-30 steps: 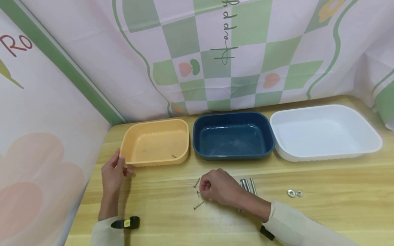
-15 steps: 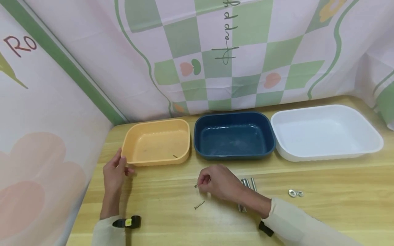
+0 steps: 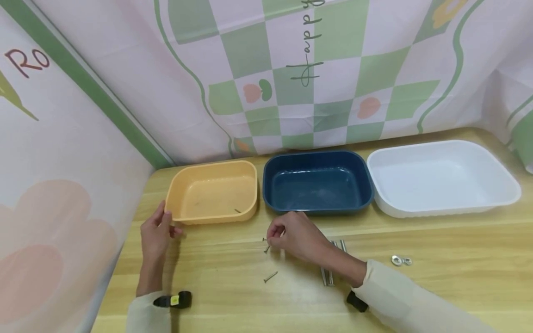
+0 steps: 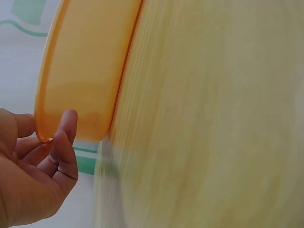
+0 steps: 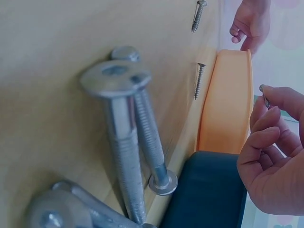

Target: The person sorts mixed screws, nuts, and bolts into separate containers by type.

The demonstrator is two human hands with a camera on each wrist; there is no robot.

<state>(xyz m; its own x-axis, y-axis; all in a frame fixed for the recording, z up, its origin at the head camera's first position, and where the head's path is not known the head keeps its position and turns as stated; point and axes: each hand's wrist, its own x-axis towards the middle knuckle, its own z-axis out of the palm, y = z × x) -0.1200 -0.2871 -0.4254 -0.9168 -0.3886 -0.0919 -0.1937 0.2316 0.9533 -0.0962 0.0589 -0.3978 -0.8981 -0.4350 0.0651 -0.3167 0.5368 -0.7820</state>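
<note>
My left hand (image 3: 155, 238) grips the near-left corner of the yellow tray (image 3: 211, 218), thumb and fingers at its rim, also seen in the left wrist view on the tray wall (image 4: 90, 71). A small screw lies inside that tray. My right hand (image 3: 297, 236) pinches a small screw (image 5: 265, 96) between thumb and index finger, raised off the table in front of the blue tray (image 3: 318, 212). Two more screws lie on the wood: one screw (image 3: 267, 249) just beneath the right fingers, another screw (image 3: 270, 276) closer to me.
Several thick bolts (image 5: 126, 142) lie under my right forearm. Farther right are small nuts or washers (image 3: 401, 261). A white tray (image 3: 447, 212) stands right of the blue one, all three trays along the back by the patterned cloth (image 3: 333, 83).
My right hand has moved away from me, toward the blue tray, lifting one screw from among the three on the table. The left hand stays on the yellow tray.
</note>
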